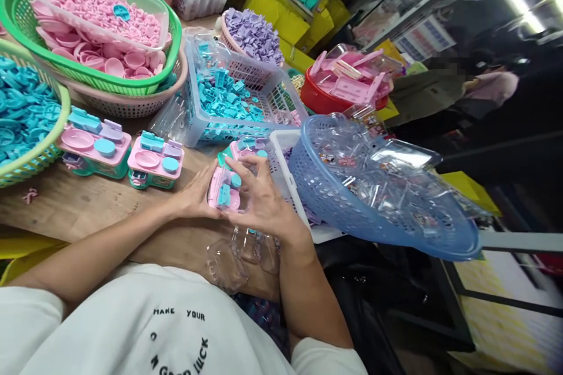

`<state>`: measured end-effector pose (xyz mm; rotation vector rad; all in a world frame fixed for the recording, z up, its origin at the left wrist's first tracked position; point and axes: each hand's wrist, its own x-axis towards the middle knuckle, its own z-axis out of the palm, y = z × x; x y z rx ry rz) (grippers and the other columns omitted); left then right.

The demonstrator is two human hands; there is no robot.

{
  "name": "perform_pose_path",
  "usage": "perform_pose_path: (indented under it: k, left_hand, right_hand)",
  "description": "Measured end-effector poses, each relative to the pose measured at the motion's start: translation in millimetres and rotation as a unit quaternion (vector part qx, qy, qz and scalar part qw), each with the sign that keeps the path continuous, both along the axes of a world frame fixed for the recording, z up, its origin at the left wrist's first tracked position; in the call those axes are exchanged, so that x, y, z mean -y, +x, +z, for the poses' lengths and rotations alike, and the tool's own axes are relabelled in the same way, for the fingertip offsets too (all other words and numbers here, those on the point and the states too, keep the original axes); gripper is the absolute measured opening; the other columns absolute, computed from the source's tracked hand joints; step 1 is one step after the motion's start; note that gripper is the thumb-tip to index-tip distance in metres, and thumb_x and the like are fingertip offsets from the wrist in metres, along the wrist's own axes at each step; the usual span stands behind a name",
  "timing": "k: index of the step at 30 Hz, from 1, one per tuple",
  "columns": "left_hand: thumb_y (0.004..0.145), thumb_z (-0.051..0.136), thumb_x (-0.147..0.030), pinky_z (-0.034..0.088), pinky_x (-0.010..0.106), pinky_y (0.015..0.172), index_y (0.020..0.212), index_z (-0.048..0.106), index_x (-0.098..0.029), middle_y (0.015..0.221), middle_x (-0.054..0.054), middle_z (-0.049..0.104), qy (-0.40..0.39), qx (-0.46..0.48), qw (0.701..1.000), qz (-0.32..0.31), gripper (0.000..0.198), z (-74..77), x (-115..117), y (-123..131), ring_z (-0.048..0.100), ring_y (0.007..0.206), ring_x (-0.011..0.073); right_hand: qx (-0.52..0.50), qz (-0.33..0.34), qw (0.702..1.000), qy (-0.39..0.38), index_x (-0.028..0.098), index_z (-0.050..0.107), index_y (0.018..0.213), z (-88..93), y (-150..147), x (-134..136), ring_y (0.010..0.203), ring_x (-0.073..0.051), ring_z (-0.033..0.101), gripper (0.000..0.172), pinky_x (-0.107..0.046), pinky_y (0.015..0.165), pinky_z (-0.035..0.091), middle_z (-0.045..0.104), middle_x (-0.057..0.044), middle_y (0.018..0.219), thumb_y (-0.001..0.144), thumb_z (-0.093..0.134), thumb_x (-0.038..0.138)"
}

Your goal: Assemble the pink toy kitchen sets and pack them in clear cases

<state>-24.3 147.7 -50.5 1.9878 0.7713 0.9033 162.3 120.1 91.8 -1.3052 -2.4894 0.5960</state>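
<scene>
A small toy kitchen set (226,189), pink with turquoise and lilac parts, is held between both hands above the wooden table. My left hand (199,192) is closed on its left side. My right hand (264,199) grips it from the right, its fingers curled over the top. Just behind the hands stands another toy kitchen (250,146), partly covered by my fingers. To the left, two similar toy kitchens (94,143) (155,161) stand side by side. Clear plastic shells (226,263) lie on the table in front of my hands.
Baskets crowd the back: a green basket (105,83) with pink parts, a crate (206,123) of turquoise pieces, and a red bowl (312,96). A blue basket (343,220) of clear packaging juts out at the right. Two people (428,91) are in the background.
</scene>
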Motion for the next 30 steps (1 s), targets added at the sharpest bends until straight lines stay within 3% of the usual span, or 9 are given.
perform_pose_path:
  k: [6,14,23,30]
  left_hand:
    - [0.059,0.086,-0.050,0.028,0.060,0.119,0.158,0.013,-0.019,0.152,0.021,0.038,-0.018,0.025,0.999,0.011,0.127,-2.0,1,5,0.036,0.143,0.0391]
    - [0.058,0.085,-0.048,0.029,0.059,0.118,0.154,0.017,-0.018,0.150,0.021,0.038,-0.029,0.042,0.999,0.017,0.121,-3.3,5,9,0.037,0.142,0.0398]
    - [0.053,0.087,-0.044,0.037,0.055,0.109,0.145,0.028,-0.019,0.135,0.017,0.048,-0.036,0.037,0.998,0.028,0.112,-1.1,4,11,0.048,0.127,0.0383]
    - [0.048,0.086,-0.040,0.040,0.055,0.106,0.140,0.034,-0.022,0.131,0.013,0.049,-0.049,0.047,0.997,0.043,0.107,2.6,7,13,0.049,0.122,0.0379]
  right_hand:
    - [0.055,-0.012,0.998,-0.022,0.035,0.027,0.158,-7.8,0,-1,0.138,-0.035,0.038,0.099,-0.055,0.112,0.047,0.031,-0.011,0.142,0.074,0.080,0.035]
    - [0.026,0.020,0.998,-0.047,0.032,0.029,0.157,-15.0,9,-9,0.134,-0.034,0.043,0.101,-0.052,0.107,0.051,0.034,-0.011,0.140,0.071,0.082,0.037]
    - [0.108,0.030,0.993,-0.018,0.031,0.028,0.157,-2.7,-5,-7,0.138,-0.035,0.040,0.100,-0.053,0.116,0.042,0.034,-0.011,0.139,0.071,0.079,0.030]
    - [0.100,0.046,0.994,-0.019,0.033,0.028,0.156,-5.2,-2,-6,0.137,-0.033,0.041,0.095,-0.052,0.113,0.047,0.031,-0.012,0.140,0.075,0.078,0.031]
